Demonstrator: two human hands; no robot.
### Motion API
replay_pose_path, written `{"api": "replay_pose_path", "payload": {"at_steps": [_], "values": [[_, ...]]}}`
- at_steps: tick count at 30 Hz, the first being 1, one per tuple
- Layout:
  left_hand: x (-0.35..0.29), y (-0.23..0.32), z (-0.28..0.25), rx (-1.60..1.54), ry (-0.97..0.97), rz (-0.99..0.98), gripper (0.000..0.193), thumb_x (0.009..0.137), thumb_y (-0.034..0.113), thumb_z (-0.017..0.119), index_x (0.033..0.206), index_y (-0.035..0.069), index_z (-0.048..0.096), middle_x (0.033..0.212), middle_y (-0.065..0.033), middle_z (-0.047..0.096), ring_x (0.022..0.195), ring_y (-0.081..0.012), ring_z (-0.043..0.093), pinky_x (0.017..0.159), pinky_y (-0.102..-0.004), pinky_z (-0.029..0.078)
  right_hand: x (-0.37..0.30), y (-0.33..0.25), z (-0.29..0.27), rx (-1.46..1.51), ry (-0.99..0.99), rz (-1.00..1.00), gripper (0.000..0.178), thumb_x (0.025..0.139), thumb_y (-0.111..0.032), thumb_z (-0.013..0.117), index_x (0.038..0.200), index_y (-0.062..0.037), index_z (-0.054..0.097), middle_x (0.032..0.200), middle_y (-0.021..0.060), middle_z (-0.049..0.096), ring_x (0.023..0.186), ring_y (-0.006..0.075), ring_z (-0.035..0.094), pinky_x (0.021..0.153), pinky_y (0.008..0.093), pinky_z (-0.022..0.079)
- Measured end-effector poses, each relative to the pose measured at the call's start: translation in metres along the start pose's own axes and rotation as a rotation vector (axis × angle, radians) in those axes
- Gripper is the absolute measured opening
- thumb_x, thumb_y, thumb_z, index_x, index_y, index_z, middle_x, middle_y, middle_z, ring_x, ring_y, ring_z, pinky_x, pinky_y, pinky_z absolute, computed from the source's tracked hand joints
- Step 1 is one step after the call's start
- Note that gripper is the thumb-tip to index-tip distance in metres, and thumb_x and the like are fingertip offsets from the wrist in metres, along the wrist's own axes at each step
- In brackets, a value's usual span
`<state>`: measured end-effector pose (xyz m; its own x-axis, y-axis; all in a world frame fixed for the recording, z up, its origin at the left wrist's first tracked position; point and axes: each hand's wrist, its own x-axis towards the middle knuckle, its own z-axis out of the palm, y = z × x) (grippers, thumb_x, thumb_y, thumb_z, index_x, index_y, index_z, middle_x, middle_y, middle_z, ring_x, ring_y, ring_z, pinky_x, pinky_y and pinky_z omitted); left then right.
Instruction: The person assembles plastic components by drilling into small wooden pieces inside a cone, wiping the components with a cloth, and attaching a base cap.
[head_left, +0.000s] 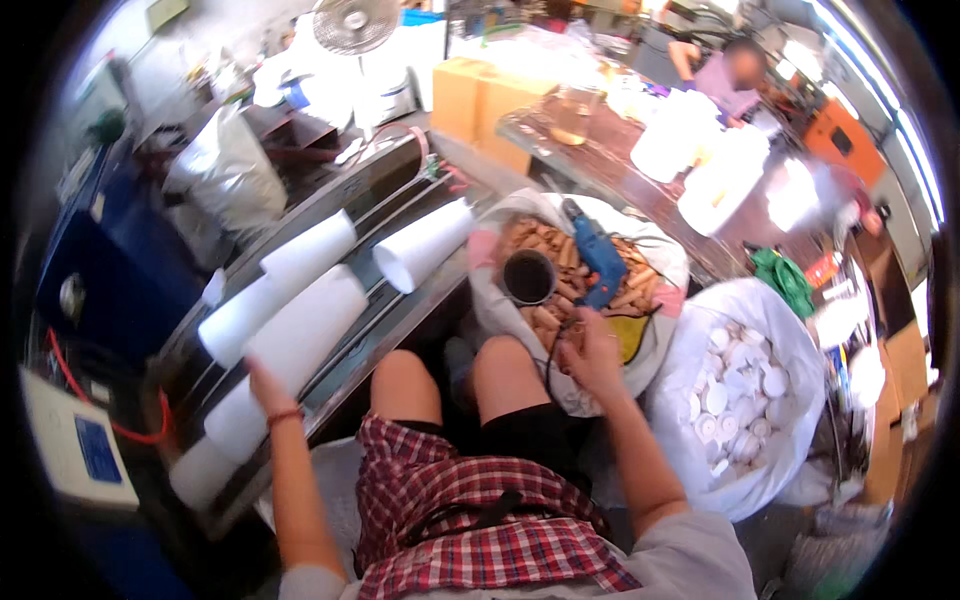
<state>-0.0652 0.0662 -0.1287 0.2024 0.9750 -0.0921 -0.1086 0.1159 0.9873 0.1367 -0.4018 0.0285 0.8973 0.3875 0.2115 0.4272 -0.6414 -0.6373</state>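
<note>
My left hand (pixel 270 390) rests against a large white tapered tube (pixel 305 320) on a metal rack; its fingers are blurred and partly hidden. Several white tubes lie along the rack, one (pixel 425 245) apart on the right. Over the near edge of an open sack (pixel 490 305), my right hand (pixel 592 350) has its fingers curled together; what they hold, if anything, cannot be made out. Many tan cylindrical pieces (pixel 545 238) fill the sack. A blue power drill (pixel 600 260) and a dark round cup (pixel 528 276) lie on top of them.
A white sack (pixel 665 400) of white round caps (pixel 740 390) stands at right. Beyond is a dark worktable (pixel 620 165) with a clear jar (pixel 573 115); a person (pixel 725 85) sits behind it. A fan (pixel 355 22) and cardboard box (pixel 480 105) stand at the back, a blue cabinet (pixel 120 250) at left.
</note>
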Motion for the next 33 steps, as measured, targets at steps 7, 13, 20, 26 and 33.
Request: {"api": "replay_pose_path", "payload": {"at_steps": [7,13,20,26,33], "values": [[0.029,-0.052,0.078,0.085,0.17,0.098,0.063,0.086,0.059,0.057,0.072,-0.002,0.064,0.07,-0.006,0.062,0.064,-0.0141,0.051,0.065,-0.031,0.044,-0.03,0.151,0.007,-0.386,0.1,-0.077,0.046,0.082,-0.021,0.065,0.12,0.0028,0.053,0.122,0.0227,0.055,0.115,0.0393,0.049,0.099,0.0464,0.037],[0.013,-0.075,0.107,0.299,0.085,0.01,0.069,0.087,0.063,0.052,0.074,-0.004,0.064,0.073,-0.0114,0.065,0.068,-0.017,0.057,0.069,-0.0328,0.046,-0.026,0.154,0.012,-0.33,0.157,-0.075,0.019,0.084,-0.014,0.062,0.095,0.001,0.062,0.115,0.0219,0.057,0.11,0.0392,0.051,0.095,0.0458,0.039],[0.055,-0.078,0.061,0.753,-0.048,0.187,0.06,0.094,0.053,0.041,0.092,-0.003,0.062,0.1,-0.0229,0.063,0.097,-0.0371,0.059,0.085,-0.0423,0.044,-0.034,0.129,0.003,-0.34,0.074,-0.158,0.02,0.084,-0.014,0.063,0.098,0.0004,0.061,0.122,0.0227,0.053,0.114,0.0401,0.049,0.097,0.0441,0.038],[0.038,-0.05,0.025,1.901,-0.737,0.277,0.025,0.09,0.024,0.053,0.107,0.006,0.062,0.107,-0.0153,0.065,0.101,-0.0307,0.061,0.093,-0.0421,0.043,-0.037,0.143,0.003,-0.281,0.106,-0.095,0.02,0.087,-0.012,0.06,0.101,0.002,0.057,0.121,0.0209,0.056,0.111,0.0364,0.053,0.096,0.0408,0.041],[0.074,-0.047,-0.021,2.321,-0.539,0.451,0.028,0.09,0.024,0.052,0.113,0.011,0.059,0.106,-0.0107,0.065,0.101,-0.0282,0.062,0.093,-0.0514,0.038,-0.031,0.215,-0.021,1.412,0.378,0.402,0.027,0.096,-0.023,0.051,0.116,-0.0046,0.053,0.116,0.0111,0.062,0.095,0.0168,0.061,0.079,0.0261,0.047]]}}
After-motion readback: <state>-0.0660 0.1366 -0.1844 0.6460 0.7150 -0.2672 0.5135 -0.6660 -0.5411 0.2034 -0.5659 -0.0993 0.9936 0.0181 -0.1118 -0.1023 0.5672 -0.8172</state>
